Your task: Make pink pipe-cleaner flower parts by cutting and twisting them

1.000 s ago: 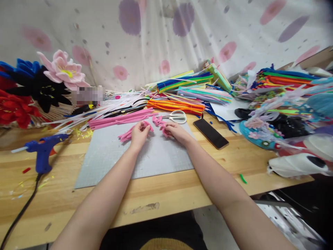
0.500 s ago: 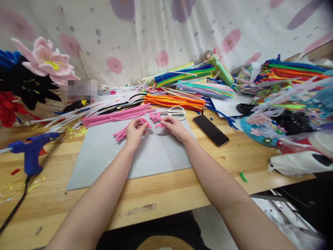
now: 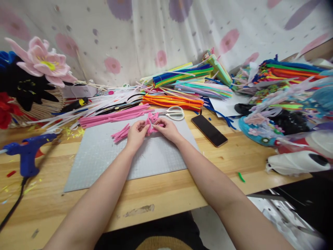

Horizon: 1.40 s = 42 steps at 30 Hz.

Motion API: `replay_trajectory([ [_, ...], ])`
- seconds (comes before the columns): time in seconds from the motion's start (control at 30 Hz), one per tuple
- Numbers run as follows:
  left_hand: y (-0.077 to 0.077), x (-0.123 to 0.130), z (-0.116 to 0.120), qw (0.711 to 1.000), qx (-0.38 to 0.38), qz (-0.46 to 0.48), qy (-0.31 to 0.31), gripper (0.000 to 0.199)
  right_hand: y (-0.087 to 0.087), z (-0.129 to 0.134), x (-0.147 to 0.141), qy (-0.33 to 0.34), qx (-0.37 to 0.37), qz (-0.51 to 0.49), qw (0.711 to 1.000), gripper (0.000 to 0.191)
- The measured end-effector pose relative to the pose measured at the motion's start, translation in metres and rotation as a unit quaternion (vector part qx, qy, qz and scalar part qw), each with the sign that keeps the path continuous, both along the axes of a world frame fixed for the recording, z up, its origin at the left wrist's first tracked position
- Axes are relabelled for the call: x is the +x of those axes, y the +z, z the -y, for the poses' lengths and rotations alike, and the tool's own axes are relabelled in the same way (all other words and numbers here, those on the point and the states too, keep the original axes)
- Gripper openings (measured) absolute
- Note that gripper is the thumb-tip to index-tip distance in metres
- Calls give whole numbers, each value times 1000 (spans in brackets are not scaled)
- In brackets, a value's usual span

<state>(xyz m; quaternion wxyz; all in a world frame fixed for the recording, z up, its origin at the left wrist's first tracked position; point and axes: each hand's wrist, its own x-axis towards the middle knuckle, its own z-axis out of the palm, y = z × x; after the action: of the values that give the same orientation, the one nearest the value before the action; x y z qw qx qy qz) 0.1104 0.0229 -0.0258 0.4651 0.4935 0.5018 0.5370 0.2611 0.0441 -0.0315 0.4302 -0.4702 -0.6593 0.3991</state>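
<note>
The left hand [image 3: 136,135] and right hand [image 3: 167,129] have just drawn together, fingers pinched narrow on pink fuzzy pieces [image 3: 148,122], over the grey mat [image 3: 104,156] near its far edge; both now seem to work one spot.

My left hand [image 3: 136,134] and right hand [image 3: 168,130] cover part of the pink piece [image 3: 148,129], its twists too small to follow. My left also hides one end of the short pink stems [image 3: 120,133]. I can't make out the tips of the scissors [image 3: 168,112]. The left edge crops the glue gun [image 3: 28,154] and red flower [image 3: 7,110].
</note>
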Motion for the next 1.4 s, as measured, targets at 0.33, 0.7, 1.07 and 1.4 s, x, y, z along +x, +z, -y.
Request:
replay_trajectory([
  [0.33, 2, -2, 7, 991, -67, 76, -89, 108, 1, 2, -2, -45, 5, -3, 999, 20],
  [0.7, 10, -3, 18, 999, 36, -5, -12, 113, 3, -2, 9, -102, 20, -31, 994, 31],
  [1.07, 8, -10, 8, 985, 99, -58, 131, 99, -2, -6, 11, -112, 138, 295, 939, 24],
  [1.4, 7, -4, 5, 982, 108, -55, 144, 91, -2, -5, 8, -81, 171, 287, 939, 46],
])
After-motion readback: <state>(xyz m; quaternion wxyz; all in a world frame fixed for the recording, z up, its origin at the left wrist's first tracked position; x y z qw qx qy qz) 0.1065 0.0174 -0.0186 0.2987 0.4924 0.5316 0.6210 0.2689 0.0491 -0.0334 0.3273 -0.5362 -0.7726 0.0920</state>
